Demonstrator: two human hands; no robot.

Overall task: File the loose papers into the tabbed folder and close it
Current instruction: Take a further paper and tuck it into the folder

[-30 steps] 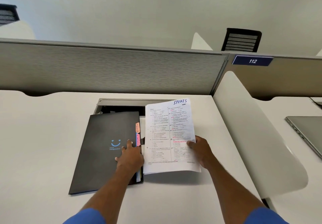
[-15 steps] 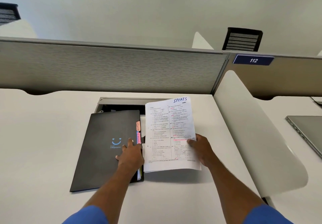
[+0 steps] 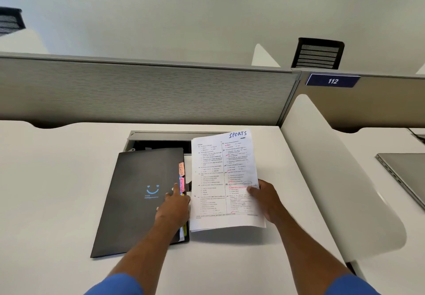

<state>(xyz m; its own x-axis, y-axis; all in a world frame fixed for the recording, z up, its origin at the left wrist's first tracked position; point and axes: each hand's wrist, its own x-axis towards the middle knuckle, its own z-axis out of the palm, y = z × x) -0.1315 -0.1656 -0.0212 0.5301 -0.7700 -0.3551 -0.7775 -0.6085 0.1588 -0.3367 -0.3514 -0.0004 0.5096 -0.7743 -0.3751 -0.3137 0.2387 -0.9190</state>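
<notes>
A black folder (image 3: 138, 193) with a blue smile logo lies closed on the white desk (image 3: 57, 191). Coloured tabs (image 3: 182, 176) marked ADMIN and FINANCE stick out of its right edge. My left hand (image 3: 173, 209) rests on the folder's right edge, forefinger pointing at the tabs, fingers at the edge below them. My right hand (image 3: 264, 202) grips a printed sheet (image 3: 218, 179) headed SPORTS by its right side, thumb on top. The sheet is raised just right of the folder, casting a shadow on the desk.
A cable tray opening (image 3: 161, 140) lies in the desk behind the folder. A grey partition (image 3: 138, 92) closes the far side. A white side divider (image 3: 333, 168) stands to the right, with a closed laptop (image 3: 404, 173) on the neighbouring desk.
My left hand has shifted slightly along the folder's right edge toward the tabs. The sheet in my right hand stays nearly still.
</notes>
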